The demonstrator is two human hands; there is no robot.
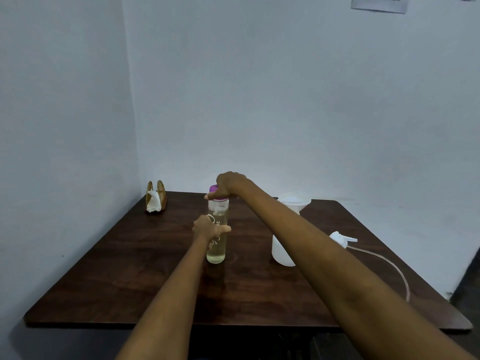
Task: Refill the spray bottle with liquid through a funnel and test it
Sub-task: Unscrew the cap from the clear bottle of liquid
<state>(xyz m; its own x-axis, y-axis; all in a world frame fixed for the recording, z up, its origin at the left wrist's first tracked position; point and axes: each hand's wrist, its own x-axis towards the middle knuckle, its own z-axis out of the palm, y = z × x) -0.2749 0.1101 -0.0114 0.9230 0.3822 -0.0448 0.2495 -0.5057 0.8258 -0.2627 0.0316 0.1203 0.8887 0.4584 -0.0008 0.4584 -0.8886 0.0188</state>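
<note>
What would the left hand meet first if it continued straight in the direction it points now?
Nothing new: the left hand already grips the clear bottle at mid-height. Beyond the bottle only bare table and wall seem to lie, though depth is unclear.

A plain room corner, perhaps a small eatery, is being suggested by bare white walls (259, 100), a dark wooden table (130, 268), and a napkin holder (155, 197).

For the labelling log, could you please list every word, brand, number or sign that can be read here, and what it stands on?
"ZO": partial white print on the clear bottle, next to a white ring mark; the rest is hidden by the left hand.
Paper notice on the wall: dark printed lines, too blurred and cut off to read.
Nothing else carries text.
</note>
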